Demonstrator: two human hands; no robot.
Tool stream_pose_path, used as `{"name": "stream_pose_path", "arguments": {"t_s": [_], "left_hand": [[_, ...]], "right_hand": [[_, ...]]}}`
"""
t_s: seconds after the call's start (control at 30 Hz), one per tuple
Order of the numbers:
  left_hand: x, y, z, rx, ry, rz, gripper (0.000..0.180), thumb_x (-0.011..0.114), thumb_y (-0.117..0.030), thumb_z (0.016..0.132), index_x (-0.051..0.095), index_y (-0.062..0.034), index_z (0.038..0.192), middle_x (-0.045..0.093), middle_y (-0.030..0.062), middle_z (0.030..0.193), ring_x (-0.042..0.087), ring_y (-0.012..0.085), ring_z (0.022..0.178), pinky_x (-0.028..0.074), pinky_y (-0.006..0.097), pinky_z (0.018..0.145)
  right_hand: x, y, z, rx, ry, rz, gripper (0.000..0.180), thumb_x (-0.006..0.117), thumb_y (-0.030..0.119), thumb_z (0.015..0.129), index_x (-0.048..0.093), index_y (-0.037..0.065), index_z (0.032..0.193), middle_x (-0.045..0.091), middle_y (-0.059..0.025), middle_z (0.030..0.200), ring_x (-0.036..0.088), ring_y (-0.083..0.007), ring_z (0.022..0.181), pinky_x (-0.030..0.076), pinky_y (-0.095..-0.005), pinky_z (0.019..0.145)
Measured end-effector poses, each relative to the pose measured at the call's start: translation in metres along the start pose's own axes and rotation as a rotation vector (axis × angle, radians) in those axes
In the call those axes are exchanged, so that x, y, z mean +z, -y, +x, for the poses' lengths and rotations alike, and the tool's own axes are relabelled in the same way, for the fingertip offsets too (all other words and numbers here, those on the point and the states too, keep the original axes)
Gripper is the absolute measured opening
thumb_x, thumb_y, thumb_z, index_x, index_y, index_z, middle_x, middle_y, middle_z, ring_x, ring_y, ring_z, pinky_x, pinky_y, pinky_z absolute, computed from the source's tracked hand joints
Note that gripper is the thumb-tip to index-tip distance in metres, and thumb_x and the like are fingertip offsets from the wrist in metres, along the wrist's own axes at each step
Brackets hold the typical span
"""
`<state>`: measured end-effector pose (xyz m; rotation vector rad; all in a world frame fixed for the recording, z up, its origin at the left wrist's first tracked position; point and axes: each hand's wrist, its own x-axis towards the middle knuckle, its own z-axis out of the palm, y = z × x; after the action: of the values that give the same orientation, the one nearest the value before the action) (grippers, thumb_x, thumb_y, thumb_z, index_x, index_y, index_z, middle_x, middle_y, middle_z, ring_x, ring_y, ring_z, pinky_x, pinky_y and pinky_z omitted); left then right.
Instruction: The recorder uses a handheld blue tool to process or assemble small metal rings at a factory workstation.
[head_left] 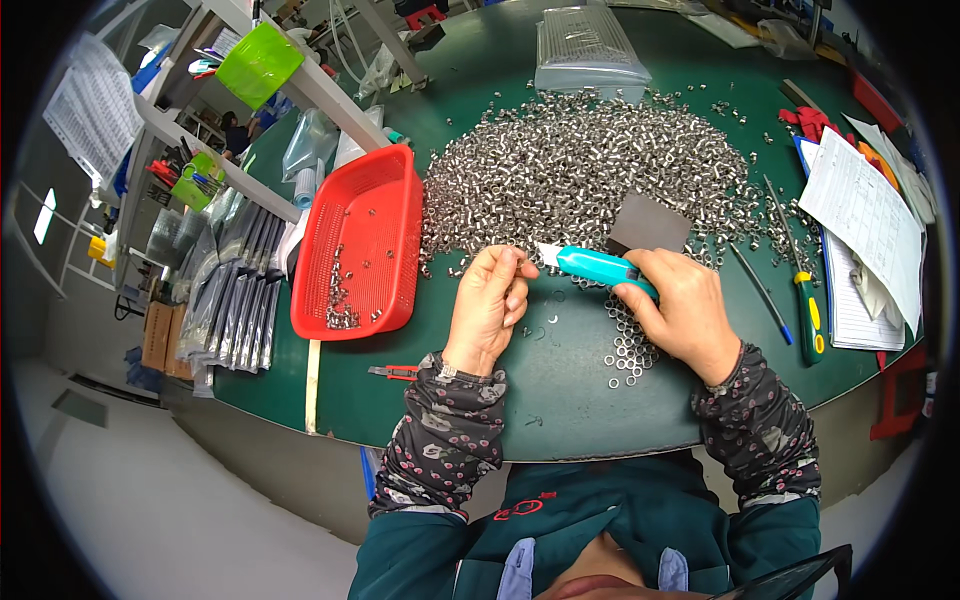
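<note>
My left hand (487,305) is closed in a pinch, thumb against the fingers, around what looks like a small metal ring, mostly hidden by the fingertips. Wrapped round a turquoise utility knife (592,265) is my right hand (688,308). The knife's blade points left and comes close to the left fingertips. Behind both hands spreads a big heap of small shiny metal rings (570,150). A dark grey block (645,224) rests at the heap's near edge, just beyond my right hand. Several rings (628,350) lie flat between my forearms, with thin curled shavings (553,320) nearby.
To the left stands a red perforated basket (408,235) with some rings inside. A red box cutter (394,372) lies by my left sleeve. At right are a yellow-green screwdriver (808,318), a blue-ended rod (762,294) and papers (865,215). Plastic-wrapped tubes (590,45) lie at the back.
</note>
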<state>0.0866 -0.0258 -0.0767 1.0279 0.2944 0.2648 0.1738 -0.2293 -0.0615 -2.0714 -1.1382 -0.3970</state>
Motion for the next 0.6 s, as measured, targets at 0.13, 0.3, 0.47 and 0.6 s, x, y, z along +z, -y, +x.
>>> {"name": "stream_pose_path", "arguments": {"t_s": [0.13,0.3,0.47,0.6], "left_hand": [[-0.0041,0.0014,0.0017,0.055,0.012,0.0,0.017,0.047,-0.019,0.092,0.055,-0.0039,0.095,0.055,0.0041,0.078,0.036,0.0024,0.047,0.027,0.015,0.036],[-0.007,0.0022,0.0025,0.045,0.032,-0.034,0.021,0.047,-0.019,0.093,0.055,-0.0024,0.102,0.054,0.004,0.08,0.037,0.0024,0.05,0.028,0.014,0.037],[-0.0055,0.0016,0.0026,0.023,0.038,-0.038,0.023,0.046,-0.02,0.093,0.054,-0.0017,0.106,0.054,0.0032,0.081,0.038,0.0024,0.053,0.029,0.014,0.039],[-0.0043,0.0016,0.002,0.025,0.039,-0.025,0.022,0.047,-0.017,0.092,0.054,-0.0021,0.106,0.054,0.0027,0.081,0.038,0.0021,0.053,0.029,0.014,0.039]], "right_hand": [[-0.0008,0.0013,0.0003,0.014,0.009,0.002,0.023,0.064,0.022,0.075,0.058,0.005,0.088,0.054,-0.0094,0.066,0.056,-0.0277,0.063,0.044,-0.0383,0.055],[-0.001,0.0012,0.0003,0.006,0.011,-0.003,0.023,0.064,0.022,0.075,0.058,0.005,0.088,0.054,-0.0091,0.066,0.056,-0.0273,0.063,0.044,-0.0381,0.054],[-0.002,0.002,0.0008,0.006,0.024,-0.006,0.022,0.064,0.023,0.075,0.058,0.005,0.087,0.054,-0.009,0.066,0.056,-0.027,0.062,0.044,-0.0379,0.054],[-0.0022,0.0026,0.0006,-0.003,0.017,0.003,0.022,0.064,0.023,0.074,0.058,0.006,0.087,0.054,-0.009,0.066,0.056,-0.0269,0.062,0.044,-0.0379,0.054]]}}
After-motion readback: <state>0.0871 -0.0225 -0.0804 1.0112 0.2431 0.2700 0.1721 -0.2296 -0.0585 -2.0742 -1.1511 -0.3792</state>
